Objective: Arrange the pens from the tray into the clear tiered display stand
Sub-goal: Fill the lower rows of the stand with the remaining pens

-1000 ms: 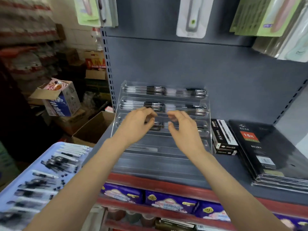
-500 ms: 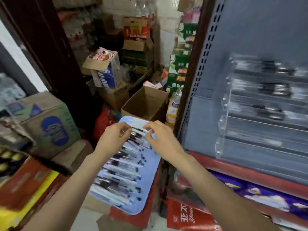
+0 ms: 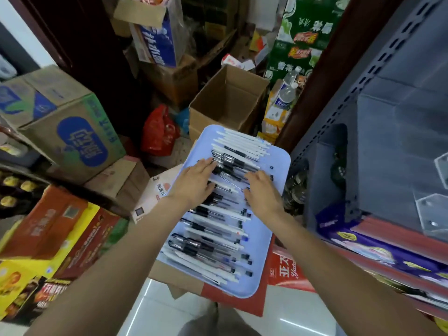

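Head camera, looking down: one pale blue tray (image 3: 274, 241) sits on cardboard boxes beside a grey shelving unit (image 3: 378, 132). Across the tray lie dozens of pens (image 3: 215, 229) in loose rows (too many and too overlapped to count exactly), some white-barrelled, most clear with black grips and caps.

Two bare hands reach over the middle of the tray. The left hand (image 3: 195, 183) lies palm down with fingers stretched out, fingertips touching the black-gripped pens. The right hand (image 3: 263, 190) also rests on the pens, its fingers bent slightly; whether it has pinched a pen cannot be told.

At the far right edge, only a corner of the clear tiered display stand (image 3: 434, 212) shows on the shelf, well apart from the tray.

Around the tray: one open empty cardboard box (image 3: 228, 98) just behind it, one red plastic bag (image 3: 158, 132) to its left, one carton with a blue oval label (image 3: 63, 122) further left, and one green printed carton (image 3: 303, 37) behind.
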`<state>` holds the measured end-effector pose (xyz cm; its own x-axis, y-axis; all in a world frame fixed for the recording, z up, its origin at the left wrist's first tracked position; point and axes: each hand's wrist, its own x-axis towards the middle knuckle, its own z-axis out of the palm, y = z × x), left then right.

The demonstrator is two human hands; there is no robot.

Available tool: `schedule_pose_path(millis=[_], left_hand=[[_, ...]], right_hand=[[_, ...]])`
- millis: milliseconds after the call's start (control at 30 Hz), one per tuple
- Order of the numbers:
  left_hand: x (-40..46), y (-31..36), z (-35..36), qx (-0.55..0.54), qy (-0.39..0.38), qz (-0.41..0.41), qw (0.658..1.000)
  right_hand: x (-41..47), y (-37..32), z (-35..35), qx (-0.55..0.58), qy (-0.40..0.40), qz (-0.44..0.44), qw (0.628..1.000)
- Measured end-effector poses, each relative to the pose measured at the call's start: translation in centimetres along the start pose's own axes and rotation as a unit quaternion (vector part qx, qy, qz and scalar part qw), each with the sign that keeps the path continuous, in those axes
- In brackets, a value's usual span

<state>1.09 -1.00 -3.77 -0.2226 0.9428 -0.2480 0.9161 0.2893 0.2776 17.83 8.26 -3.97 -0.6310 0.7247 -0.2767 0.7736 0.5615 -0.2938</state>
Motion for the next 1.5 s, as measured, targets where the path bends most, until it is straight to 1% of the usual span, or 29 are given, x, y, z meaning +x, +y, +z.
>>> schedule_pose_path(millis=[67,133,233,333,567,600,633,667,700,733,800,867,900,967,1067,1200,1267,1367,1433,1500], left_hand=[[0.6,-0.3,0.4,0.025,0.014,-0.008,1.0],[0.9,-0.4,0.4,0.044,0.046,-0.029,0.998],[1.5,-0.8,0.4,0.049,0.08,-0.057,0.994],[2.2,-1.5,0.1,0.043,0.076,-0.047,0.995],[2.8,-2.5,-1.2,-0.028,0.066,-0.017,0.997],[2.5,-2.6,-1.2,-0.057,0.074,-0.014,0.996],[2.0,-2.7,-1.3,-0.111,0.089,-0.013,0.99],[1.5,-2.7,-1.6,-0.191,0.1,-0.022,0.976],[0.8,-2.5,-2.1,-0.283,0.104,-0.034,0.953],[0.2,-2.3,-2.5,-0.363,0.114,-0.044,0.924],[-0.8,-1.7,-3.6,-0.472,0.156,-0.052,0.866],[-1.4,-0.8,-4.7,-0.545,0.187,-0.058,0.815],[-1.6,-0.2,-5.4,-0.565,0.194,-0.059,0.799],[-1.6,0.9,-6.6,-0.579,0.204,-0.056,0.788],[-1.5,3.0,-8.9,-0.581,0.224,-0.034,0.782],[-1.4,6.4,-11.4,-0.589,0.246,-0.009,0.769],[-1.4,8.3,-12.6,-0.579,0.252,0.02,0.775],[-1.4,12.3,-14.1,-0.572,0.237,0.073,0.781],[-1.2,15.5,-14.8,-0.529,0.246,0.103,0.806],[-0.8,18.9,-15.1,-0.453,0.259,0.121,0.844]], right_hand=[[0.8,0.0,0.0,-0.017,0.0,-0.002,1.0],[1.4,0.0,-0.1,-0.029,-0.005,0.002,1.0],[2.0,0.0,-0.3,-0.028,-0.015,0.009,0.999],[2.1,0.4,-0.5,-0.015,-0.023,0.009,1.0],[1.5,0.5,-0.5,0.035,0.001,0.013,0.999],[1.4,0.5,-0.7,0.039,0.001,0.015,0.999],[1.2,0.5,-1.0,0.047,0.006,0.015,0.999],[1.0,0.5,-1.2,0.058,0.012,0.015,0.998],[0.7,0.5,-1.7,0.069,0.017,0.015,0.997],[0.3,0.3,-2.1,0.077,0.021,0.016,0.997],[-0.5,-0.2,-3.3,0.09,0.036,0.014,0.995],[-1.4,-1.1,-4.6,0.125,0.063,0.003,0.99],[-1.9,-1.5,-5.2,0.156,0.074,0.0,0.985],[-2.7,-2.4,-6.8,0.243,0.085,0.003,0.966],[-3.8,-2.7,-9.2,0.357,0.101,0.005,0.928],[-5.5,-1.7,-12.0,0.385,0.124,0.012,0.914],[-6.4,-1.0,-13.5,0.401,0.143,0.007,0.905],[-8.3,0.8,-16.1,0.402,0.186,-0.011,0.897],[-10.0,2.4,-17.7,0.424,0.205,-0.022,0.882],[-11.6,4.5,-19.2,0.46,0.219,-0.028,0.86]])
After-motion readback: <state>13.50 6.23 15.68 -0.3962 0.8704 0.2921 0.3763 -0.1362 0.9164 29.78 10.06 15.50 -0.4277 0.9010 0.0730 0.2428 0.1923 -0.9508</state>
